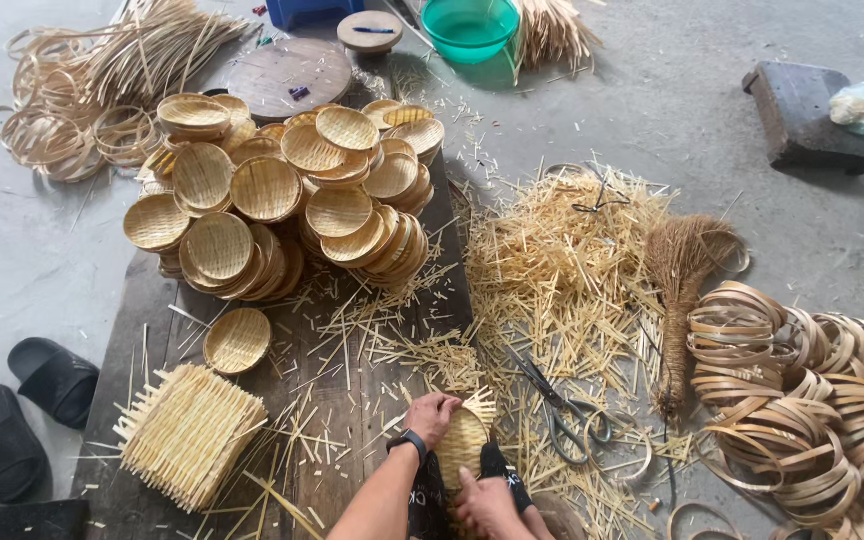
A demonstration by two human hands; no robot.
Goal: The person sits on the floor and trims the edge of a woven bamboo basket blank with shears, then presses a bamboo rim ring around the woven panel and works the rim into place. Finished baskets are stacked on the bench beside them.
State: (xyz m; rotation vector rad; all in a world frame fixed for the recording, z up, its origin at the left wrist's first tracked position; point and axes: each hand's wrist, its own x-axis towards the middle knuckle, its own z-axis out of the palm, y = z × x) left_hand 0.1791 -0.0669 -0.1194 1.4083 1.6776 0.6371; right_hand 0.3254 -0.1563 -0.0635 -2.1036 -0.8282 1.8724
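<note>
Wooden board (252,400): both hands pressing flat woven disc (462,440).

A small round woven bamboo tray (463,440), pale yellow, low in the middle of the view, on the dark wooden board (252,430) near its right edge. Tilted up a little, with its woven face showing and short loose strip ends sticking out along its top edge, some cut bits of straw right beside it. Pressed between the left hand (432,415) on its upper left rim and the right hand (487,505) at its bottom edge, with a black shoe tip (495,462) just touching its lower right side.
</note>
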